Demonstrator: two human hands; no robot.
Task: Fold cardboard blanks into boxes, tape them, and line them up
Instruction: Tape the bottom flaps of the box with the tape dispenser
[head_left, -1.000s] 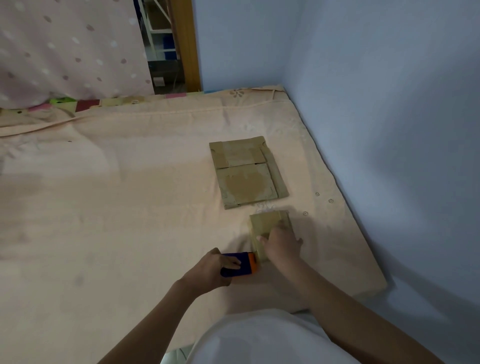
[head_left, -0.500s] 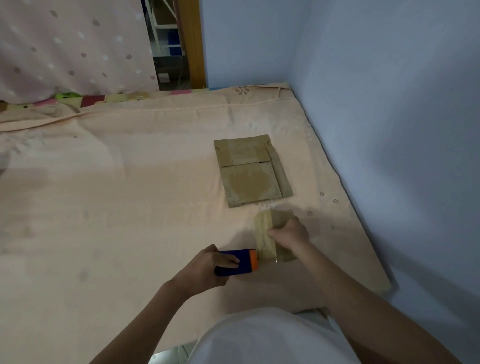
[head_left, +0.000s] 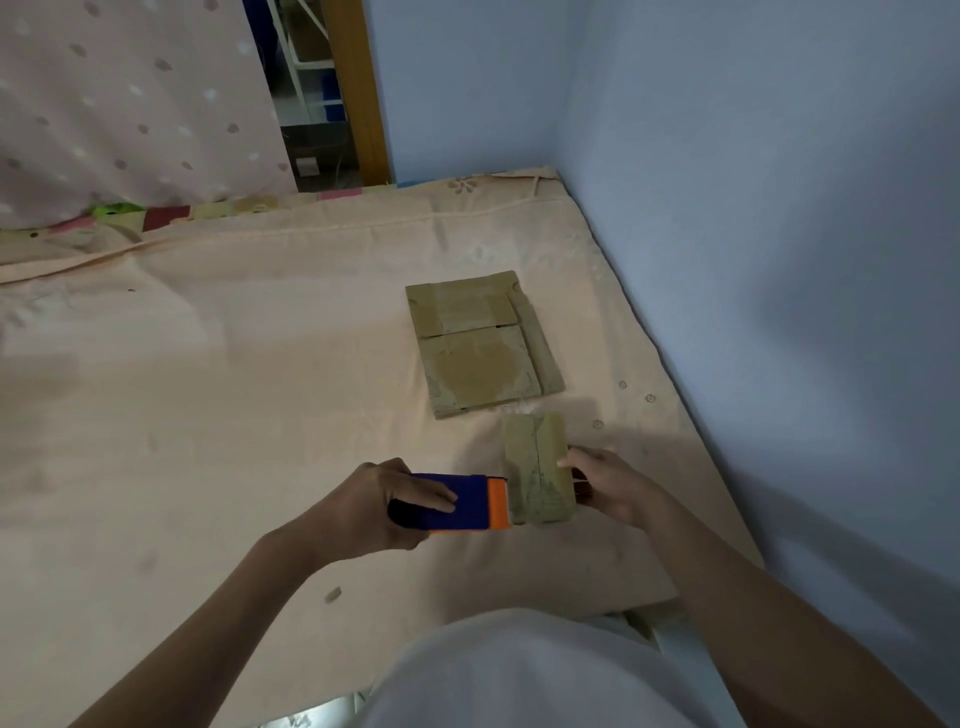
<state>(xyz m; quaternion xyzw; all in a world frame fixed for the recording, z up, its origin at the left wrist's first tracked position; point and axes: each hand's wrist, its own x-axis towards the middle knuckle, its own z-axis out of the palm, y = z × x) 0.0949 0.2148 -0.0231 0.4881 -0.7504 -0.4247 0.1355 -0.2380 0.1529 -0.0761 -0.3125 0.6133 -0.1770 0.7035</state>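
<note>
**One head-worn view, looking forward and down over a bed**

Only a single camera is provided, worn on the head of the person. The scene is seen from above and behind the forearms, with the lens tilted steeply down onto the bed (head_left: 218, 395). The left hand (head_left: 374, 512) and right hand (head_left: 610, 486) are framed low and centre, close to the lens; the white shirt (head_left: 519, 670) fills the bottom edge. Farther off, the blue wall (head_left: 753, 208) is taken in on the right and a dotted curtain (head_left: 124, 104) at top left. Wide-angle bending is noticeable at the edges. No second view is available for overlap.
</note>
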